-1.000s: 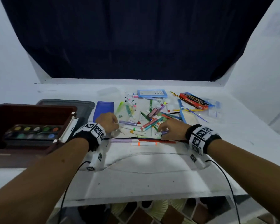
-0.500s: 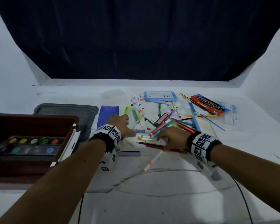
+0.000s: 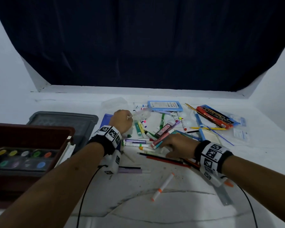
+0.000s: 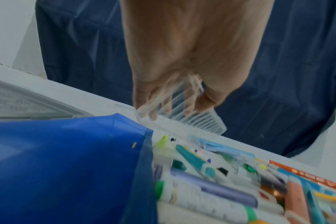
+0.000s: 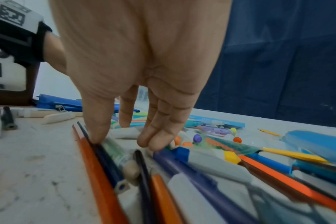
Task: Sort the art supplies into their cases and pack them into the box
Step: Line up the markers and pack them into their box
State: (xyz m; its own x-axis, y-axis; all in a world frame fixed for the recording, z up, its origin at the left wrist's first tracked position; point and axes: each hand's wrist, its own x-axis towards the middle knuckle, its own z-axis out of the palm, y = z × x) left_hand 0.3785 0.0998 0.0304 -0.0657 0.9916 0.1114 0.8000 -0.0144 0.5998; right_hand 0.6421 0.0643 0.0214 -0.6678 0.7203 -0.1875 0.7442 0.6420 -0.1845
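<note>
While the left hand (image 4: pixel 182 63) grips a clear ribbed case (image 4: pixel 190 118) at the far edge of the pile, the right hand (image 5: pixel 140 68) lies loose and flat on the pens, holding nothing. Its fingertips (image 5: pixel 155 144) touch a dark pencil (image 5: pixel 105 159) and a purple pen (image 5: pixel 192 174). The pile of pens and pencils (image 3: pixel 155 137) is in the middle of the white table (image 3: pixel 171 208), and the brown box (image 3: pixel 31 134) with the paint set (image 3: pixel 20 158) sits to the left.

One thing could go wrong, I think. Round pens roll, so a push from the flat hand could send some off the table. An orange-tipped marker (image 3: pixel 162 186) already lies alone near the front. The clear case looks thin and slippery, so it could slip from the fingers.

Some things are hard to see. Both wrist views are blurry, and I cannot tell if the clear case is open or closed. The blue pouch (image 4: pixel 67 166) hides the table beneath it, and the left wrist hides part of the pouch in the head view
</note>
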